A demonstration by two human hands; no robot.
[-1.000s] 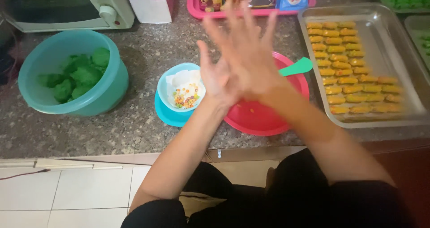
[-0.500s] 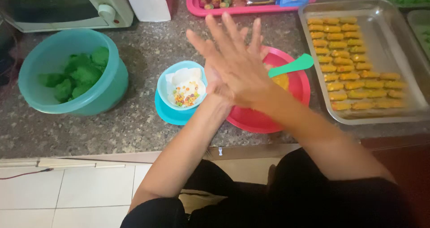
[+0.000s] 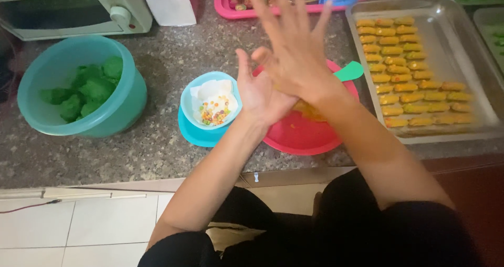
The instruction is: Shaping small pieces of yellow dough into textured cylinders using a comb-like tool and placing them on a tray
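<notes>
Palms pressed flat, right hand (image 3: 294,52) over left hand (image 3: 260,91), fingers spread; anything between hidden; red bowl (image 3: 299,136) half covered.

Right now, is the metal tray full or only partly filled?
Partly filled: the metal tray holds rows of orange pieces on its left; right side bare.

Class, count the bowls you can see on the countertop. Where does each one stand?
3. A large teal bowl of green dough stands at the left; a small blue bowl of coloured sprinkles is in the middle; a red bowl lies under the hands, partly hidden.
</notes>
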